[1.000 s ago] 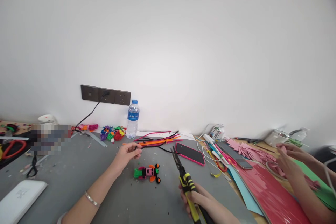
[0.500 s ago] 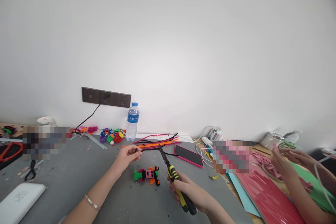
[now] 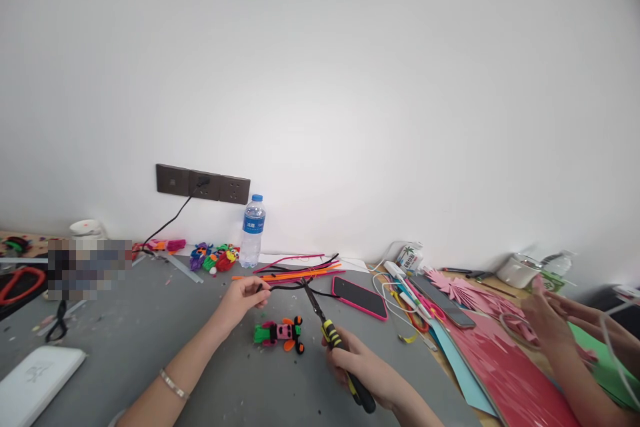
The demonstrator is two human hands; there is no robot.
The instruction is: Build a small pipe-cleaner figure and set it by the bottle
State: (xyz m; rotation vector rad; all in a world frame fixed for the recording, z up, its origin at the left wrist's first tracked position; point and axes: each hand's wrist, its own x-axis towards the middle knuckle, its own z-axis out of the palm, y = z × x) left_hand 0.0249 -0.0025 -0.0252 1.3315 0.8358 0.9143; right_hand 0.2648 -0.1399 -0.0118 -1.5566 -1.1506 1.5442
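Note:
Between the fingertips of my left hand (image 3: 250,299) is one end of a black pipe cleaner (image 3: 285,287), which runs right toward the phone. My right hand (image 3: 353,363) grips yellow-and-black pliers (image 3: 332,335); their jaws are at the black pipe cleaner. Below them, on the grey mat (image 3: 215,387), lies a small pipe-cleaner figure (image 3: 284,332) in green, pink, orange and black. Just behind my hands lies a bundle of orange, pink and black pipe cleaners (image 3: 300,273).
A water bottle (image 3: 253,233) stands by the wall near colourful pipe-cleaner figures (image 3: 215,259). A pink-edged phone (image 3: 360,297) lies right of the pliers. A white power bank (image 3: 43,383) is front left. Another person's hands (image 3: 555,320) are at right, beside red sheets (image 3: 510,367).
The pliers' handles have drawn closer together in my right hand, and the jaws have shifted slightly left. My left hand stays almost where it was. The other person's hands have moved slightly.

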